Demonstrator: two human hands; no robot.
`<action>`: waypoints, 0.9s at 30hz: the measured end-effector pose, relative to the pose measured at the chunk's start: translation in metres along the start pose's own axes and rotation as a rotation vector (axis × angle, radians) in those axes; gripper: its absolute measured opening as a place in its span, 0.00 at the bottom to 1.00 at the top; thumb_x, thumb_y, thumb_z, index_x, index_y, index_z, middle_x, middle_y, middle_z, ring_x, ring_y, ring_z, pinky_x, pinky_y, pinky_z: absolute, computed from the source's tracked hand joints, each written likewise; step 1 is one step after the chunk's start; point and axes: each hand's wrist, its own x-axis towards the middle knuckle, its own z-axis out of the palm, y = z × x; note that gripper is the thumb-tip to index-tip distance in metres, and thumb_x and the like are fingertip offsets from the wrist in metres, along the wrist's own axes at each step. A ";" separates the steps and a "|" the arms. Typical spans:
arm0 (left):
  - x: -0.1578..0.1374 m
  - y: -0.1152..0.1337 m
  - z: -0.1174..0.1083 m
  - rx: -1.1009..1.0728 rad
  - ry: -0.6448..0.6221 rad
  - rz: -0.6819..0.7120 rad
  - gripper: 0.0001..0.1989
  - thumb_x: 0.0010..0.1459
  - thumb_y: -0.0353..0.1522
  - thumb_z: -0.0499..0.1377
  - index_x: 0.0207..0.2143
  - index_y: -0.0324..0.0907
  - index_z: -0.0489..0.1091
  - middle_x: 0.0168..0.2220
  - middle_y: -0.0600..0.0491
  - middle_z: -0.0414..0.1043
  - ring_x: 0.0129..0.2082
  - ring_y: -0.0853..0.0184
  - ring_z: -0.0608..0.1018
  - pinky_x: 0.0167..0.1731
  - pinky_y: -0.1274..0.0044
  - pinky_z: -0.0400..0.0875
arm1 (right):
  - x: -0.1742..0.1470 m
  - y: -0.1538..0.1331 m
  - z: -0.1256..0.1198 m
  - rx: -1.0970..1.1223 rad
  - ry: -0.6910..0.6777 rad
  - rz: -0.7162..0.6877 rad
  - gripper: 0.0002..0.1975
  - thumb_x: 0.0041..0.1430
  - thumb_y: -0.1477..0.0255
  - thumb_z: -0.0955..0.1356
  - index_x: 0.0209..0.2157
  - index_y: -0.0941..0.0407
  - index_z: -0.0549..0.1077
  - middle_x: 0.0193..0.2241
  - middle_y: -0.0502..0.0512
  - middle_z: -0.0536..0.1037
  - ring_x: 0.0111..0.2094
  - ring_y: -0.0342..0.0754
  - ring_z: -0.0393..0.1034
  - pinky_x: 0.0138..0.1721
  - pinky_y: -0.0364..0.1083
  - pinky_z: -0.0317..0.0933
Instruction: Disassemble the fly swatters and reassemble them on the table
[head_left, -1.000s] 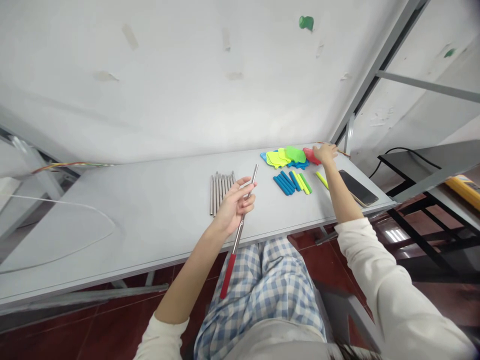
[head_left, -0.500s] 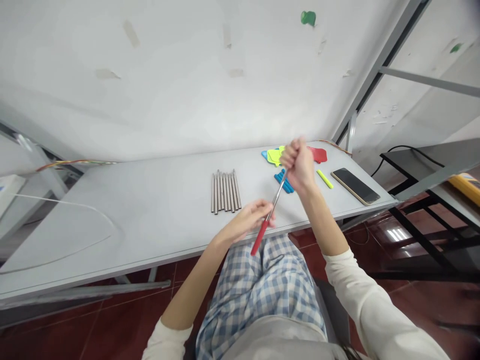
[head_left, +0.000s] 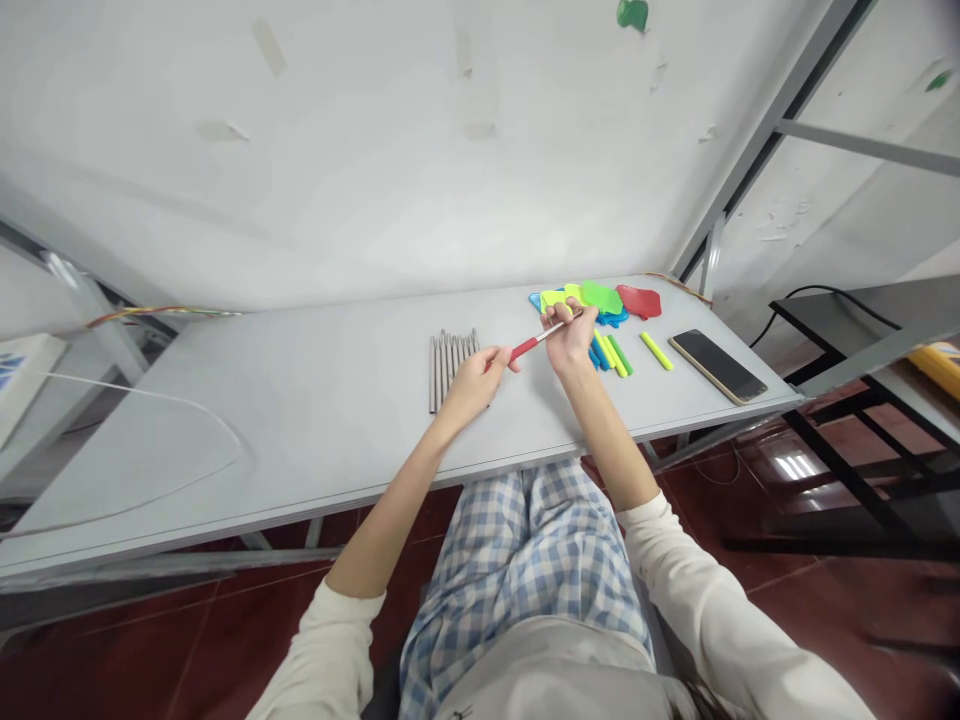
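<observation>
A thin metal rod with a red handle [head_left: 524, 349] is held slantwise above the table, its bare end up to the right. My left hand [head_left: 474, 378] is closed on the red handle part. The fingers of my right hand [head_left: 571, 340] are curled around the metal end. Under and beside my left hand lies a row of several bare metal tubes [head_left: 438, 370], partly covered by it. Just right of my right hand are several blue, yellow and green handle sleeves [head_left: 615, 355]. Behind that hand lie flat plastic pieces in blue, yellow, green [head_left: 602, 296] and red [head_left: 640, 302].
A single yellow sleeve [head_left: 656, 351] lies apart on the right, beside a phone [head_left: 718, 366]. A white cable [head_left: 187, 402] curves over the left of the grey table [head_left: 322, 400]. The wall stands behind, and a metal frame post [head_left: 772, 130] rises at the right.
The rod has swung from steep to nearly level. My left hand has moved up onto the red handle; my right hand has come down a little and left. Green and yellow sleeves are uncovered.
</observation>
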 end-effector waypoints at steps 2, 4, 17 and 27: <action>0.009 -0.002 -0.002 0.007 -0.013 0.025 0.20 0.61 0.49 0.52 0.30 0.41 0.67 0.17 0.63 0.44 0.14 0.76 0.49 0.16 0.81 0.46 | -0.007 0.008 0.002 0.030 0.013 0.000 0.12 0.63 0.62 0.53 0.30 0.51 0.58 0.20 0.44 0.63 0.23 0.41 0.64 0.28 0.41 0.64; 0.015 -0.004 -0.006 0.062 -0.001 0.064 0.21 0.62 0.48 0.50 0.30 0.41 0.67 0.17 0.63 0.44 0.14 0.76 0.50 0.18 0.81 0.47 | -0.012 0.007 0.005 0.018 -0.017 0.015 0.15 0.64 0.57 0.53 0.31 0.51 0.58 0.23 0.46 0.66 0.25 0.42 0.66 0.30 0.43 0.65; 0.020 0.000 -0.020 0.031 -0.331 -0.048 0.21 0.64 0.48 0.47 0.24 0.44 0.56 0.16 0.61 0.45 0.15 0.73 0.51 0.17 0.81 0.45 | 0.013 -0.015 0.025 0.010 -0.102 -0.004 0.25 0.64 0.49 0.56 0.22 0.52 0.45 0.15 0.40 0.38 0.13 0.38 0.33 0.11 0.39 0.37; 0.036 -0.007 -0.071 -0.157 0.056 -0.122 0.11 0.63 0.35 0.50 0.37 0.38 0.67 0.21 0.61 0.55 0.13 0.80 0.51 0.13 0.84 0.42 | 0.051 0.034 0.006 -0.861 -0.285 0.136 0.10 0.63 0.69 0.58 0.26 0.52 0.54 0.15 0.40 0.52 0.14 0.38 0.46 0.14 0.37 0.46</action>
